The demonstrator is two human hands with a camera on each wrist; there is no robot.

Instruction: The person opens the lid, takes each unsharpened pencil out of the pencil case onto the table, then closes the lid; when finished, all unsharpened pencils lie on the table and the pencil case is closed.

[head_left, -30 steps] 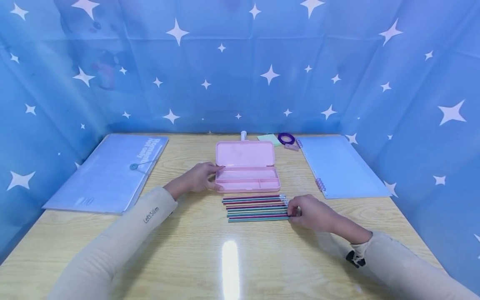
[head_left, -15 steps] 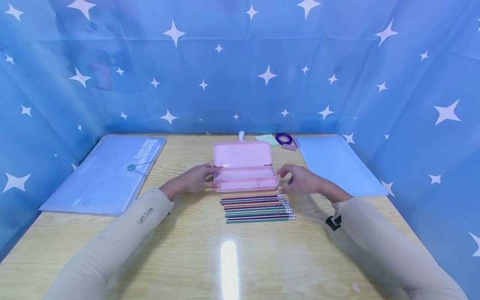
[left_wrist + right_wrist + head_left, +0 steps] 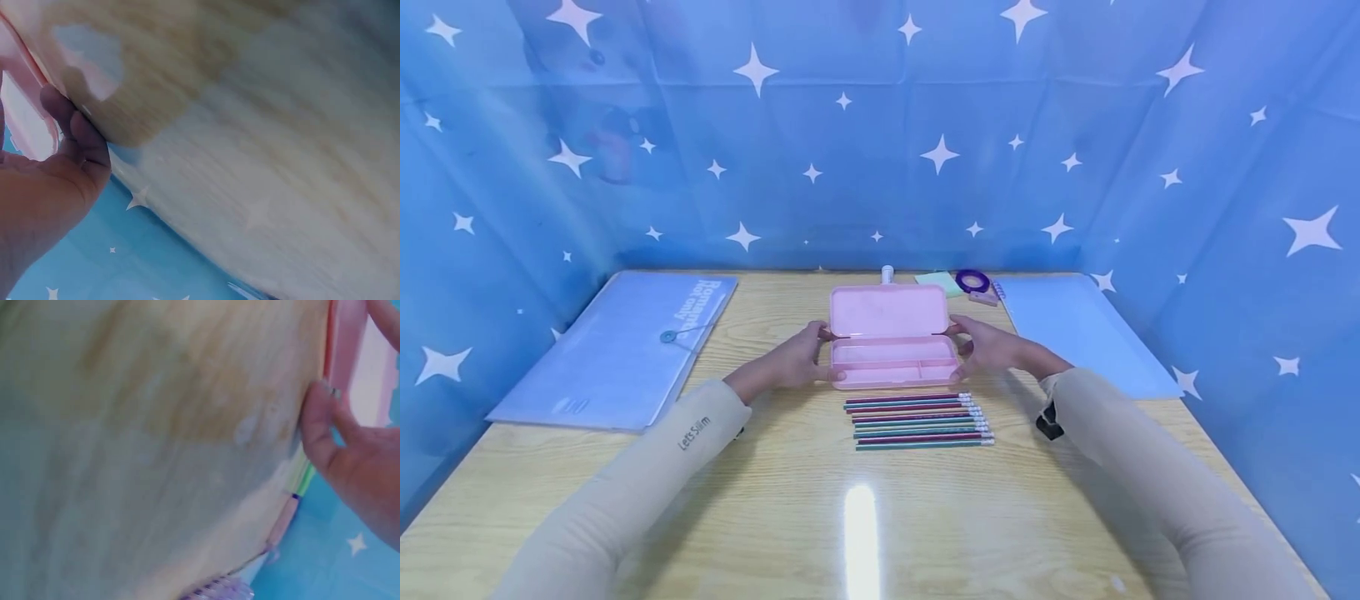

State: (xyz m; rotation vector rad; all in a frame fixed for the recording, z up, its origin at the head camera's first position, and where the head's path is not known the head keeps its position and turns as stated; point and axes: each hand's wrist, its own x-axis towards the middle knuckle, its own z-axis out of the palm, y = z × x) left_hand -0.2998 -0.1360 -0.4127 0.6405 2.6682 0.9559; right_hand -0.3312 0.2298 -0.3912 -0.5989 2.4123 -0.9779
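An open pink pencil case (image 3: pixel 891 354) lies mid-table, its lid (image 3: pixel 889 311) folded back flat and its tray empty. My left hand (image 3: pixel 820 357) grips the case's left end, thumb at the near corner and fingers by the hinge. At the other end my right hand (image 3: pixel 966 352) holds the case the same way. Several coloured pencils (image 3: pixel 917 421) lie in a neat row just in front of the case, untouched. The left wrist view shows my left hand's fingers (image 3: pixel 81 134) against the pink case (image 3: pixel 25 106). In the right wrist view a finger (image 3: pixel 325 425) presses the pink edge (image 3: pixel 347 356).
A blue folder (image 3: pixel 617 346) lies at the left and a blue spiral notebook (image 3: pixel 1075 329) at the right. Behind the case are a white tube (image 3: pixel 887 272), green sticky notes (image 3: pixel 942 280), a purple tape roll (image 3: pixel 972 280) and a pink eraser (image 3: pixel 982 297). Blue starred cloth walls three sides.
My right hand left the eraser ends of the pencils and moved up to take hold of the case's right end. The left hand stayed on the left end.
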